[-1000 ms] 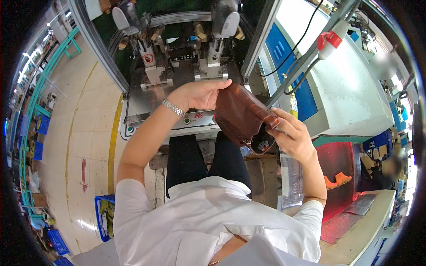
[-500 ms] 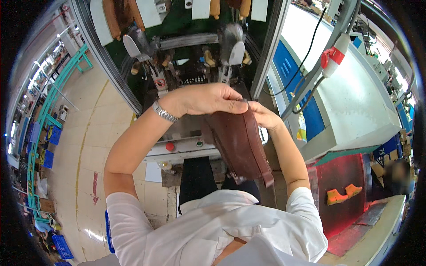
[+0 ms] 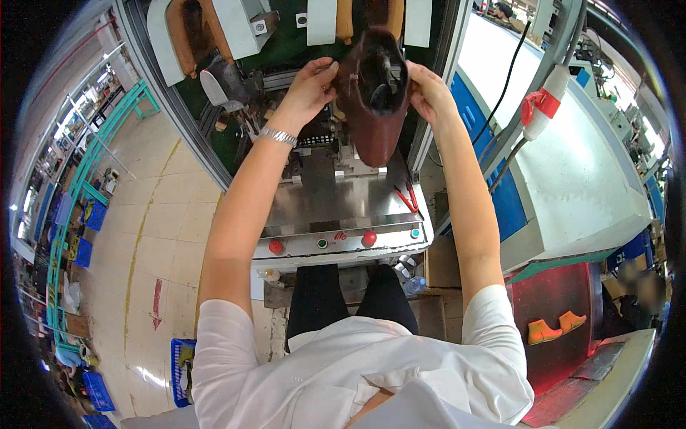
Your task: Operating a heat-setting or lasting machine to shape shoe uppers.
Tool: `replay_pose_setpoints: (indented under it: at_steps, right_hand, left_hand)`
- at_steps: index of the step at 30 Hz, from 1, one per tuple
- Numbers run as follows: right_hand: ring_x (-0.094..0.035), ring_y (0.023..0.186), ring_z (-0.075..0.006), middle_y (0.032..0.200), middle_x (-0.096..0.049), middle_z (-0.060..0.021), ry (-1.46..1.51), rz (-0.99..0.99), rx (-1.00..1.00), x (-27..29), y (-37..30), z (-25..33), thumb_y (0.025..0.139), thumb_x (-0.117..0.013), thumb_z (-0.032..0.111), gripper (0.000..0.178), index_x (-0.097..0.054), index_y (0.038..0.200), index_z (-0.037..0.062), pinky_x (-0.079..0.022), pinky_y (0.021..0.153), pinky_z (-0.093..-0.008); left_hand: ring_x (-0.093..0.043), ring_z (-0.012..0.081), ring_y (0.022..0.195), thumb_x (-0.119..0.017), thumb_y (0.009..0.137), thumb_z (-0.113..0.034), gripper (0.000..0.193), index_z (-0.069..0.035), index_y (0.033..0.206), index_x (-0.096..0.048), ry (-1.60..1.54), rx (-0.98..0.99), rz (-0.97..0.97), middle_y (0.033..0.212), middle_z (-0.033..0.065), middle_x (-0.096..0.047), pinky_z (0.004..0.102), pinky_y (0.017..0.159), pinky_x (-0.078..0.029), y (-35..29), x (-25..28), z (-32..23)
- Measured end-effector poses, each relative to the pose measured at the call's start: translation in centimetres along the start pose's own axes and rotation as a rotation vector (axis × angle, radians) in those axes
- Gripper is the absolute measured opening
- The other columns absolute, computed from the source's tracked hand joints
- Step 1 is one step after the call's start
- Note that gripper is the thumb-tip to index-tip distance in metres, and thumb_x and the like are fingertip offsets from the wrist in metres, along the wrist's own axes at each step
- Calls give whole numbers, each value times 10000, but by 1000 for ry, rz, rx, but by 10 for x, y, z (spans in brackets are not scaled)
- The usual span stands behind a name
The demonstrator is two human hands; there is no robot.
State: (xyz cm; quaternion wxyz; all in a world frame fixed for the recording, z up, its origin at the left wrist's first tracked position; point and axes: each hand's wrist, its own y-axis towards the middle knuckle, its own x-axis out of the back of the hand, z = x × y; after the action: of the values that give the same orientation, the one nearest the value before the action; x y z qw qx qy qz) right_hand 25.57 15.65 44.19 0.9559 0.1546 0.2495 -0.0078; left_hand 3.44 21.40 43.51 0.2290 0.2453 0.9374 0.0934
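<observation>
Fingers [image 3: 326, 73] hold boot [image 3: 376, 136] by edges between frame posts [image 3: 171, 89].

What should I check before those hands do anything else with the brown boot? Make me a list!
1. Left hand holding the brown boot at its left edge: ok.
2. Right hand at the boot's right edge: ok.
3. Boot's opening facing up, with its dark inside showing: ok.
4. Hands away from the red buttons on the machine's front: ok, neither is near them.
5. Metal tabletop free of loose tools: not ok, a red-handled tool lies near its right side.
6. Boot fitted snugly on the machine: cannot tell, the boot hides that spot.
</observation>
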Motion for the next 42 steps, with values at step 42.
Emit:
replay_pose_setpoints:
  at_steps: [42]
  right_hand:
    - [-602,812,-250,941,-599,-115,478,-173,-314,65,-27,-209,917,-434,310,238,-518,993,100,-536,609,-373]
  left_hand:
    - [-451,311,979,-574,719,-3,615,-80,1301,-391,1397,-602,-153,1290,139,-371,380,843,-390,-124,-86,103]
